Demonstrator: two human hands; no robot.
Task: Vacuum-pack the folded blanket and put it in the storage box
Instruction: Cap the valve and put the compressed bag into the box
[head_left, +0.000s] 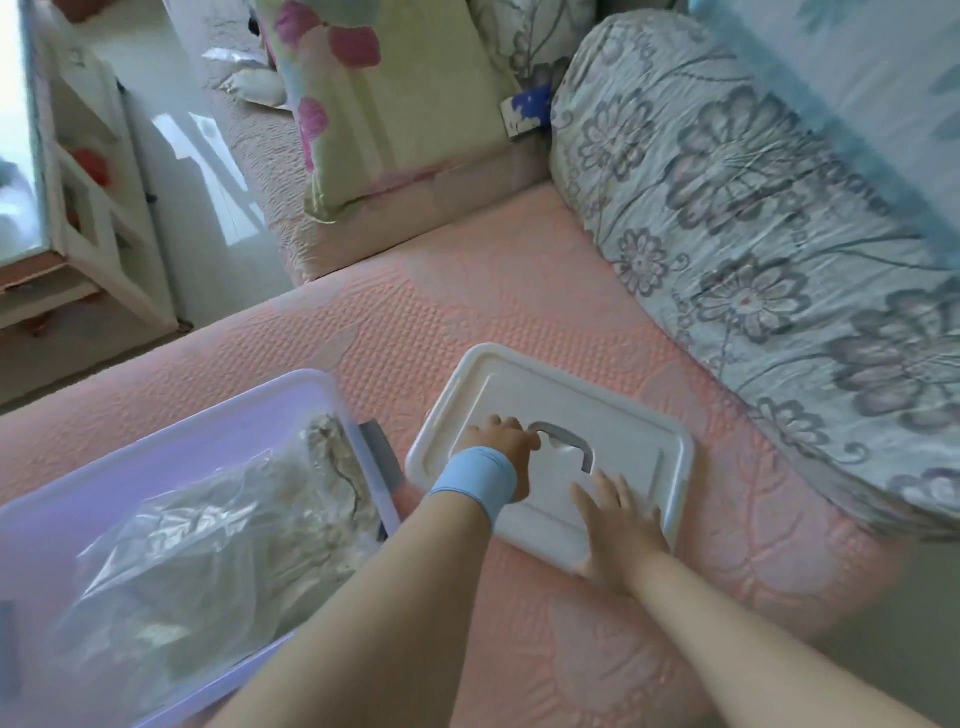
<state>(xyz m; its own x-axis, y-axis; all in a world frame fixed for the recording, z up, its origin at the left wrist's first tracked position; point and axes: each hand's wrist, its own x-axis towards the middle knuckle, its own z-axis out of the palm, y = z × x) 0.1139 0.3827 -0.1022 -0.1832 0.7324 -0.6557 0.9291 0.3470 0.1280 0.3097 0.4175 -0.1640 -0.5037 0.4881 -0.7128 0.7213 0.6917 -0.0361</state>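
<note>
Bagged blanket (208, 530) is already in the box (171, 415), left of the hands. Left hand (498, 447) grips the lid (545, 384) at its handle (569, 442), right hand (618, 525) lies flat on it. Only closing looks left.

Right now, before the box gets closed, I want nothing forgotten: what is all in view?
storage box: one, translucent lilac, lower left, open
bagged blanket: one, beige in clear plastic, inside the box
lid: one, white with grey handle, right of the box
bedspread: one, pink, under box and lid
quilt: one, grey floral, right
pillow: one, green with pink flowers, top
shelf unit: one, white, far left
left hand: one, blue wristband, on the lid at its handle
right hand: one, flat on the lid's near edge
</note>
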